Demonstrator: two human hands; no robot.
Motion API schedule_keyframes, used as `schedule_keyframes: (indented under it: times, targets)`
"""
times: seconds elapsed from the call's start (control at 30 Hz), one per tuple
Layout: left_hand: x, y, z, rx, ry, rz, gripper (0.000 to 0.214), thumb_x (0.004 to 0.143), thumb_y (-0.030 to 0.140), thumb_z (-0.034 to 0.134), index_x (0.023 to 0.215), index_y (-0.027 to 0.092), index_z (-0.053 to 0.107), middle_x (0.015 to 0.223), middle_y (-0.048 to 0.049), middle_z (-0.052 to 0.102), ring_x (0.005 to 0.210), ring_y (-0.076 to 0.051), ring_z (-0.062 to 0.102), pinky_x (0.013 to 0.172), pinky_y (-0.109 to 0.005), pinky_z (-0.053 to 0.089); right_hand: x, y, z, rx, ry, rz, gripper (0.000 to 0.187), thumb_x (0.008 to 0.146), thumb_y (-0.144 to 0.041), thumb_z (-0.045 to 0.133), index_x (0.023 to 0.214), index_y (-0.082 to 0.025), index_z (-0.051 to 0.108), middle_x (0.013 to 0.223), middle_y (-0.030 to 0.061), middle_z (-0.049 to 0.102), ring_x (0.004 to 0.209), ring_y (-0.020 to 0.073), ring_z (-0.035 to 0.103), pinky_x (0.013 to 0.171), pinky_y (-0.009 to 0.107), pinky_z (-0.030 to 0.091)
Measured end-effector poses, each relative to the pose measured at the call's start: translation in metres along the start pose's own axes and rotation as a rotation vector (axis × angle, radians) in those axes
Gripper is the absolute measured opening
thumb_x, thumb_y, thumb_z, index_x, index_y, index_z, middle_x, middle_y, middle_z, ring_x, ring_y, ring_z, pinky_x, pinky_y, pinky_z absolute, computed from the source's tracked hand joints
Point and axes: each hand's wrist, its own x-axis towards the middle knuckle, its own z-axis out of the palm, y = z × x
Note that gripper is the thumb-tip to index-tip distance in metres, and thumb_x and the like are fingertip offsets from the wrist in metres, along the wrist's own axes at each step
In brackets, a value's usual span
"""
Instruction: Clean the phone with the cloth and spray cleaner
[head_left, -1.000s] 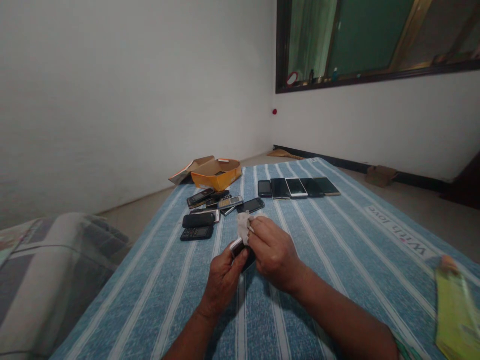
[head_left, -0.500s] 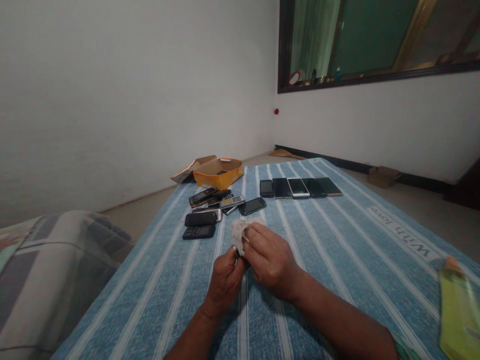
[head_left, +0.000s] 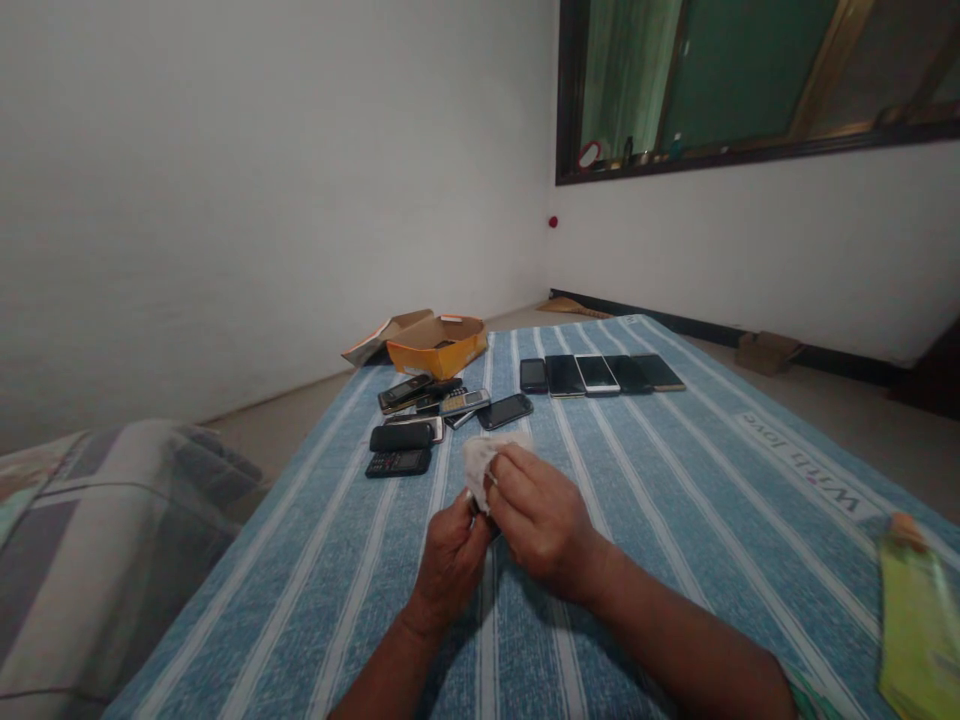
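My right hand (head_left: 544,515) is closed on a crumpled white tissue (head_left: 480,458), which sticks out past the fingertips. Against it, my left hand (head_left: 452,550) grips a small dark phone-like object (head_left: 473,505); only a sliver of its edge shows by the thumb, the rest being covered by the tissue and fingers. Just beyond the hands lies a loose heap of old mobile phones, with a black touchscreen phone (head_left: 506,411) at its right and a black keypad phone (head_left: 397,463) nearest me. Farther right, several phones lie side by side in a row, a white one (head_left: 597,374) among them.
An orange cardboard box (head_left: 437,350) with its lid open stands at the far left of the blue striped bed cover (head_left: 300,600). A yellow-green packet (head_left: 916,620) lies at the right edge. Folded striped bedding (head_left: 112,560) is on the left.
The tissue has shifted slightly and spreads a little wider around the held object. Both hands stay in nearly the same place, and the phones on the cover have not moved.
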Motion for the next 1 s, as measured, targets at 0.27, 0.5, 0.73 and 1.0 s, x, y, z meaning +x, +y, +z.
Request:
schedule_keyframes:
  times: [0.27,0.5,0.73,1.0]
  targets:
    - [0.001,0.005,-0.002,0.035,-0.039,0.086,0.024,0.084,0.034,0.058,0.064,0.020,0.059,0.058,0.0021,0.057,0.056,-0.015,0.051,0.058,-0.026,0.048,0.001,-0.004,-0.001,0.017,-0.014,0.024,0.021,0.095,-0.006,0.050,0.083,-0.008,0.067,0.092,0.0172,0.066,0.101,0.0272,0.062,0.076,0.037,0.057]
    - [0.002,0.006,0.000,0.030,-0.036,0.045,0.021,0.086,0.033,0.057,0.070,0.019,0.063,0.063,0.0009,0.062,0.059,-0.015,0.055,0.060,-0.026,0.048,0.001,0.005,-0.001,-0.001,-0.015,0.057,0.025,0.097,-0.006,0.046,0.083,-0.010,0.067,0.090,0.0159,0.067,0.099,0.0253,0.063,0.080,0.039,0.058]
    - [0.000,0.004,-0.002,0.021,-0.036,0.074,0.027,0.082,0.032,0.059,0.058,0.020,0.055,0.054,0.0025,0.055,0.053,-0.014,0.050,0.058,-0.026,0.048,0.000,-0.006,0.000,0.022,-0.014,-0.004,0.023,0.096,-0.008,0.048,0.086,-0.008,0.069,0.094,0.0172,0.069,0.106,0.0280,0.063,0.078,0.038,0.061]
    - [0.002,0.006,0.000,0.002,0.007,-0.001,0.017,0.085,0.033,0.059,0.081,0.018,0.067,0.071,-0.0009,0.069,0.067,-0.018,0.063,0.066,-0.029,0.053,-0.004,0.014,-0.001,0.022,-0.010,0.118,0.025,0.097,-0.007,0.045,0.093,-0.009,0.070,0.104,0.0193,0.070,0.117,0.0292,0.061,0.090,0.044,0.060]
